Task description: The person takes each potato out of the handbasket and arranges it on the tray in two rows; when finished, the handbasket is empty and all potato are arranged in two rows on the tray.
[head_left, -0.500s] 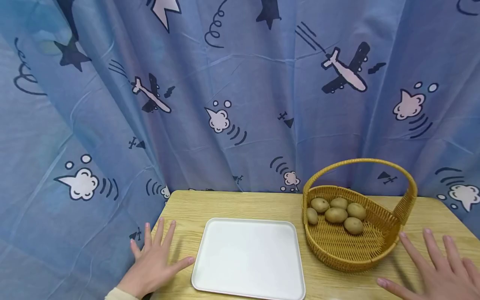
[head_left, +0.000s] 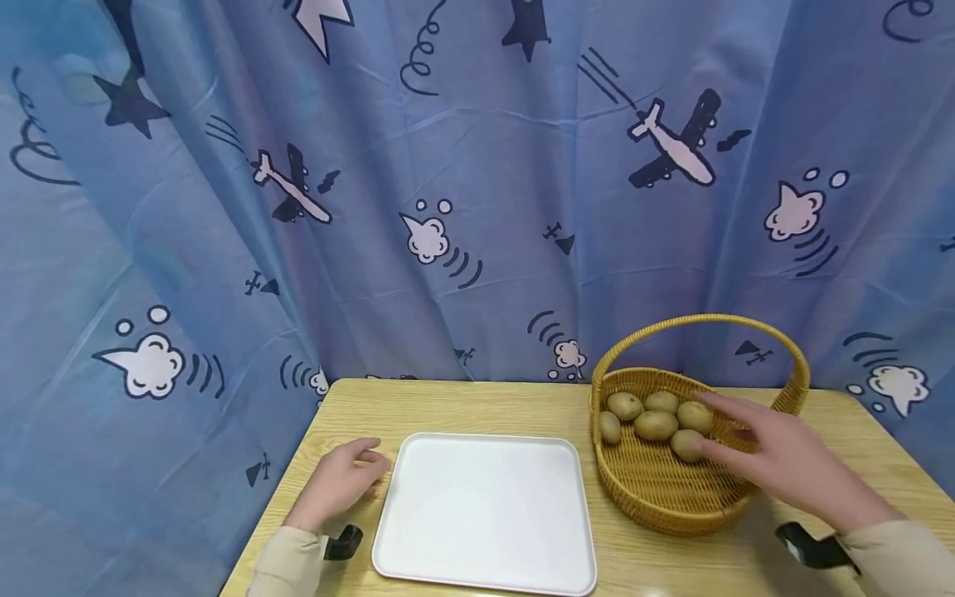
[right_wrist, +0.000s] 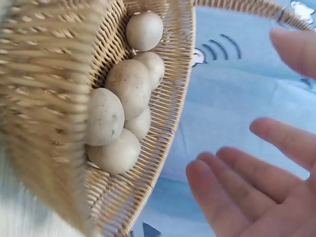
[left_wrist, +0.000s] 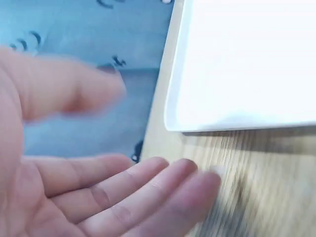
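Note:
A wicker basket [head_left: 671, 516] with a tall arched handle stands on the right, several potatoes [head_left: 656, 425] lying against its far left side. My right hand [head_left: 776, 448] hovers over the basket's right part, fingers parted and holding nothing. In the right wrist view those fingers [right_wrist: 237, 192] show apart from the potatoes [right_wrist: 129, 89]. To the left, my left hand [head_left: 343, 481] hangs beside the white tray [head_left: 485, 514], its fingers loosely bent. The left wrist view shows its palm with nothing in it, near the tray's corner [left_wrist: 173, 121].
A light wooden table [head_left: 462, 398] carries the tray and basket. Behind it and at the left hangs a blue curtain [head_left: 358, 274] printed with planes and stars. Dark straps [head_left: 343, 543] with cameras sit at both wrists.
My right hand has moved from beside the basket to above it. The left hand's spread fingers have relaxed and turned toward the tray. The head view has shifted slightly.

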